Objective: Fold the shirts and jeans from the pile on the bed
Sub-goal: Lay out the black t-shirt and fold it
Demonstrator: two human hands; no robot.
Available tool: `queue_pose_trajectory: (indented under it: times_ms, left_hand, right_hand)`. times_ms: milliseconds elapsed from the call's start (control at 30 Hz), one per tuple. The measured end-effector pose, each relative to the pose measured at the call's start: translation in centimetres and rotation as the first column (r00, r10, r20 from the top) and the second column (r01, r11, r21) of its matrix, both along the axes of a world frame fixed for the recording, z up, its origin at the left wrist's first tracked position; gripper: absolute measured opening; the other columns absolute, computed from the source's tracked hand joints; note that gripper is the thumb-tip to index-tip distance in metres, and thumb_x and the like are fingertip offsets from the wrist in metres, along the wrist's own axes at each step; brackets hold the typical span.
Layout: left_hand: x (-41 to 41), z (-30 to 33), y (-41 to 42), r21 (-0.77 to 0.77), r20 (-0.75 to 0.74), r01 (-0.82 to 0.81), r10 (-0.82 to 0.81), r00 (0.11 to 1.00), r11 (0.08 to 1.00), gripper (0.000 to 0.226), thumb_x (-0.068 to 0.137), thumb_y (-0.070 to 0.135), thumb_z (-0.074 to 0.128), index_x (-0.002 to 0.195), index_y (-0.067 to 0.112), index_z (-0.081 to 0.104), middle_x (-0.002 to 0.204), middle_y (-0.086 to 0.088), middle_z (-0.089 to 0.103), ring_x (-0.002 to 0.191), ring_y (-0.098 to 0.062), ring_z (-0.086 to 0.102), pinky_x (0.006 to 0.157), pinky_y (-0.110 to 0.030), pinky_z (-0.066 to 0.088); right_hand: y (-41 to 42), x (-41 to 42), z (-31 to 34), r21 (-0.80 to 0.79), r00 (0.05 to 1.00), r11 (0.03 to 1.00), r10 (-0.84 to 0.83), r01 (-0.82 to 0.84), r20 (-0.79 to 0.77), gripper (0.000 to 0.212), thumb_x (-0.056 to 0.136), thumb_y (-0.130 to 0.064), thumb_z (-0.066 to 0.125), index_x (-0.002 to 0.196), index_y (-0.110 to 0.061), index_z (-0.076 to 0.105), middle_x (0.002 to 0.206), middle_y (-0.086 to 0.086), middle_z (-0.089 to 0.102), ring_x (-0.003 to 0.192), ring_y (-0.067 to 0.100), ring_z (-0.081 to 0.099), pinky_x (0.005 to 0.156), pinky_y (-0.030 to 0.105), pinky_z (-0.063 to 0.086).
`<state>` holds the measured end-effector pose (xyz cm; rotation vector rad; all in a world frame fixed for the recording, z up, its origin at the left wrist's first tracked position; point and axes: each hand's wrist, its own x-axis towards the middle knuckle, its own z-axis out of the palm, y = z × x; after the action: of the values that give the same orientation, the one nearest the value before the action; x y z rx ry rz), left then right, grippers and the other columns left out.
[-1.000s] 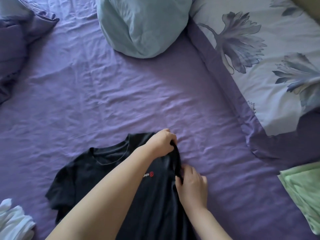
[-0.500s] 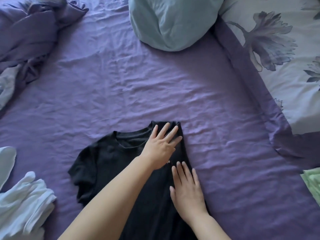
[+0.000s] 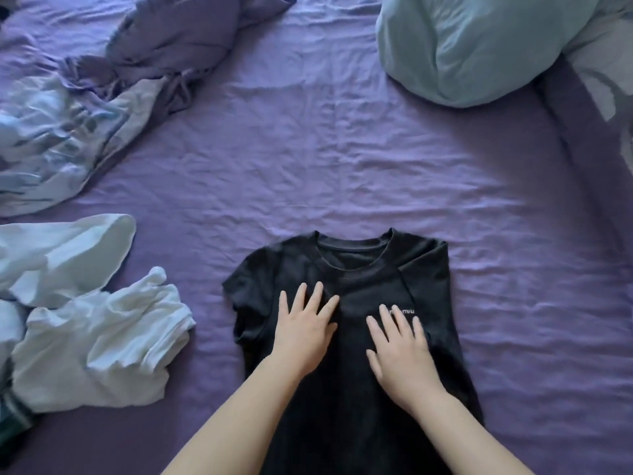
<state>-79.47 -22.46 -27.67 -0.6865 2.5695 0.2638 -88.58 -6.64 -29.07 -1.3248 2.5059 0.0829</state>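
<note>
A black T-shirt [image 3: 356, 269] lies flat on the purple bed sheet [image 3: 308, 149], collar pointing away from me, its right sleeve folded inward over the chest. My left hand [image 3: 305, 327] presses flat on the shirt's left chest with fingers spread. Beside it, my right hand [image 3: 399, 351] lies flat on the right chest, just below small white lettering. Neither hand grips the cloth. The shirt's lower part runs out of view under my forearms.
A heap of white garments [image 3: 92, 341] sits at the left, close to the shirt's left sleeve. A crumpled purple and pale blue cover [image 3: 102, 97] lies at the far left. A light blue pillow [image 3: 479, 46] rests at the far right.
My hands let go of the folded right edge, flattened, then slid left over the chest. The view swung left, so the shirt now sits centred and the green cloth is gone.
</note>
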Motion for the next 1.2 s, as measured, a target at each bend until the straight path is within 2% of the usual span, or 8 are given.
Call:
queue_pose_trajectory:
  times_ms: [233,400,700,900,1000,1067,1133,1200]
  left_hand:
    - [8.0,0.6,-4.5,-0.076,-0.004,-0.165,0.165,0.986,0.983,0.051,0.100,0.044,0.027,0.149,0.034,0.018,0.160,-0.002,0.004,0.147,-0.028,-0.003,0.114,-0.055,-0.004]
    - [9.9,0.2,-6.0,0.064,-0.030,-0.322,0.324,0.946,0.945,0.051,0.100,0.041,0.032,0.149,0.037,0.017,0.159,-0.006,-0.008,0.146,-0.030,0.001,0.118,-0.045,0.012]
    - [9.2,0.3,-5.9,0.355,-0.182,-0.565,0.648,0.740,0.745,0.052,0.091,0.014,0.050,0.138,0.030,0.037,0.140,-0.005,0.027,0.119,-0.026,0.039,0.097,-0.039,0.043]
    - [9.3,1.1,-5.8,0.464,-0.131,-0.670,0.793,0.595,0.580,0.089,0.088,0.018,0.056,0.150,0.028,-0.006,0.128,-0.005,0.042,0.113,-0.028,0.052,0.091,-0.040,0.046]
    - [8.9,2.0,-5.7,0.311,-0.111,-0.673,0.729,0.675,0.671,0.085,0.087,0.019,0.054,0.151,0.021,-0.003,0.122,-0.005,0.053,0.114,-0.025,0.048,0.096,-0.036,0.038]
    - [8.5,2.5,-5.6,0.168,-0.188,-0.619,0.641,0.744,0.767,0.078,0.079,0.017,0.061,0.147,0.013,0.022,0.110,-0.006,0.060,0.103,-0.025,0.052,0.091,-0.036,0.039]
    - [8.3,2.5,-5.0,0.095,-0.273,-0.501,0.506,0.818,0.860,0.064,0.051,0.016,0.077,0.113,0.015,0.061,0.084,-0.002,0.062,0.078,-0.024,0.058,0.068,-0.035,0.047]
    - [8.1,1.5,-3.8,0.037,-0.336,-0.351,0.343,0.877,0.935,0.047,0.039,0.014,0.076,0.084,0.020,0.066,0.079,0.000,0.058,0.074,-0.023,0.058,0.063,-0.032,0.050]
  right_hand:
    - [-9.0,2.7,0.7,0.048,0.974,0.974,0.216,-0.219,0.064,0.067,0.058,-0.042,0.083,0.118,-0.017,0.065,0.128,0.012,0.060,0.118,0.034,0.056,0.085,0.051,0.052]
    - [-15.5,3.9,1.4,0.117,0.922,0.922,0.348,-0.370,0.168,0.055,0.099,-0.036,0.034,0.149,-0.022,0.015,0.159,0.004,0.002,0.146,0.026,0.000,0.115,0.048,0.016]
    - [-25.4,5.3,2.2,0.103,0.875,0.876,0.448,-0.471,0.184,0.058,0.094,-0.011,0.045,0.146,-0.022,0.020,0.149,0.001,0.028,0.122,0.027,0.043,0.082,0.038,0.047]
    - [-26.3,5.1,3.1,0.060,0.907,0.913,0.389,-0.403,0.162,0.022,0.089,-0.008,0.048,0.109,-0.013,0.056,0.111,0.008,0.044,0.088,0.031,0.056,0.060,0.035,0.038]
    - [-25.2,3.4,3.5,-0.056,0.908,0.965,0.259,-0.255,0.330,0.022,0.083,-0.001,0.051,0.093,-0.019,0.060,0.111,0.001,0.044,0.085,0.026,0.057,0.071,0.040,0.050]
    - [-24.0,1.9,4.2,-0.125,0.893,0.968,0.248,-0.217,0.376,0.027,0.077,0.004,0.052,0.081,-0.022,0.060,0.118,-0.003,0.043,0.091,0.024,0.057,0.077,0.040,0.050]
    - [-22.6,0.5,4.8,-0.138,0.893,0.967,0.250,-0.213,0.375,0.032,0.075,0.005,0.053,0.073,-0.027,0.057,0.126,-0.005,0.040,0.097,0.022,0.055,0.080,0.037,0.048]
    - [-21.1,-0.9,5.0,-0.094,0.902,0.974,0.224,-0.204,0.370,0.036,0.077,0.005,0.052,0.071,-0.030,0.057,0.127,-0.006,0.041,0.101,0.021,0.053,0.084,0.034,0.046]
